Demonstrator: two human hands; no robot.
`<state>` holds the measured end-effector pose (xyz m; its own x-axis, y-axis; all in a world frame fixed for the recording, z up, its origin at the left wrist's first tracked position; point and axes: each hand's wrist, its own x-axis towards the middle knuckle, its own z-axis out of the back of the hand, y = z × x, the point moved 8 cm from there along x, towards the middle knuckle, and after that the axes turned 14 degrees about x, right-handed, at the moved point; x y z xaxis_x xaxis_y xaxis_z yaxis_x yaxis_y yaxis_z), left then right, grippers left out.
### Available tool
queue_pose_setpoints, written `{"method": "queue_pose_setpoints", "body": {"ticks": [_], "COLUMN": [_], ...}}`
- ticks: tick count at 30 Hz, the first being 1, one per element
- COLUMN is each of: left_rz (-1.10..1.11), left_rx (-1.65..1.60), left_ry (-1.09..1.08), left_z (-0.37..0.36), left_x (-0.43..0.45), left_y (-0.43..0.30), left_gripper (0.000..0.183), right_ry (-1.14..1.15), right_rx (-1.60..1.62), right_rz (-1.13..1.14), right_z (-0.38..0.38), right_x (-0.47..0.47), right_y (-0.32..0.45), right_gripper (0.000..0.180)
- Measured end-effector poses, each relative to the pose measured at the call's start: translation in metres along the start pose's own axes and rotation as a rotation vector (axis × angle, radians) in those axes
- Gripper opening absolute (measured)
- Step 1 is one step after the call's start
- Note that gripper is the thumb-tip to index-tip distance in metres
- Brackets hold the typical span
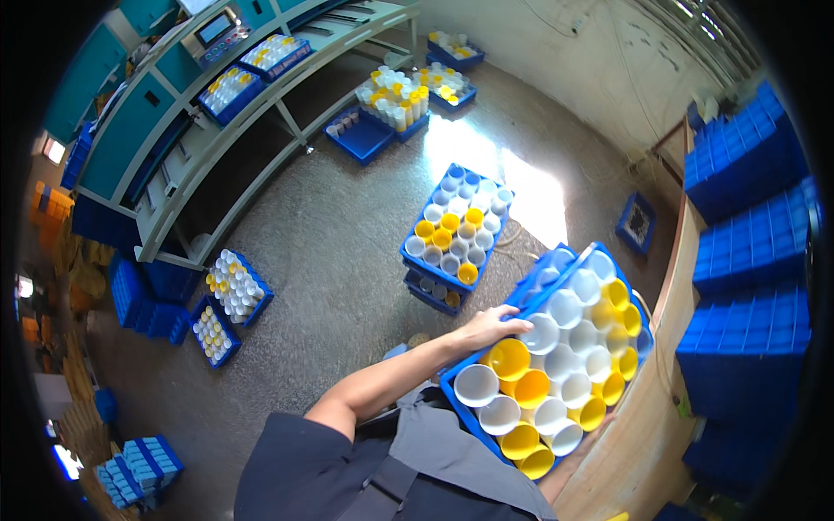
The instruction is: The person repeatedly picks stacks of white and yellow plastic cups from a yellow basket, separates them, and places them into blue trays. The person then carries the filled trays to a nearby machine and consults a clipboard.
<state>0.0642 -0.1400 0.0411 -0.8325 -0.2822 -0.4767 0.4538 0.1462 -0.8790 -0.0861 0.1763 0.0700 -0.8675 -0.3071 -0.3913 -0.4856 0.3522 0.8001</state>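
Observation:
A blue plastic tray (451, 392), packed with white cups (561, 309) and yellow cups (508, 359), is tilted in front of my body. The cups stand in rows with their open mouths facing up toward me. My left hand (490, 329) grips the tray's left rim, its thumb beside a white cup. On the opposite side, my right hand (598, 433) supports the tray's lower right edge; most of its fingers are hidden behind the tray and cups. Directly behind this tray, another blue tray (531, 286) with cups is partly covered.
Cup-filled trays are stacked on the floor (313, 215) ahead. A wooden panel (642, 417) runs along my right, with stacked blue crates (743, 325) beyond. At upper left stands a teal machine (146, 114) with a pale frame. More cup trays (260, 303) lie left.

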Motion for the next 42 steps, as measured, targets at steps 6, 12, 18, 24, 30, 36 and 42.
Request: {"method": "queue_pose_setpoints", "body": {"ticks": [6, 12, 18, 24, 30, 36, 42], "left_rz": [-0.028, -0.076, 0.02, -0.027, -0.55, -0.461, -0.355], "left_rx": [-0.2, -0.244, -0.152, 0.119, 0.021, 0.043, 0.235], "left_ry": [-0.275, -0.327, -0.193, 0.048, 0.354, 0.189, -0.185], "left_z": [0.164, 0.282, 0.327, 0.386, 0.501, 0.603, 0.751], "left_x": [0.015, 0.078, 0.138, 0.045, -0.133, -0.132, -0.067], "left_y": [0.012, 0.051, 0.142, 0.179, 0.16, 0.14, 0.138], "left_gripper": [0.097, 0.097, 0.104, 0.097, 0.069, 0.082, 0.043], "right_ry": [0.356, 0.737, 0.413, 0.113, -0.504, 0.104, 0.544], "right_rx": [-0.115, 0.182, -0.258, -0.48, -1.159, -1.061, -0.906], "right_rz": [-0.148, -0.425, -0.454, -0.16, 0.722, 0.613, 0.395], "right_z": [-0.168, -0.307, -0.285, -0.228, -0.317, -0.592, -0.878], "right_x": [0.119, 0.186, 0.28, 0.298, 0.221, 0.245, 0.304], "right_y": [-0.105, -0.198, -0.313, -0.285, -0.208, -0.326, -0.53], "right_gripper": [0.067, 0.065, 0.062, 0.06, 0.032, 0.034, 0.035]}}
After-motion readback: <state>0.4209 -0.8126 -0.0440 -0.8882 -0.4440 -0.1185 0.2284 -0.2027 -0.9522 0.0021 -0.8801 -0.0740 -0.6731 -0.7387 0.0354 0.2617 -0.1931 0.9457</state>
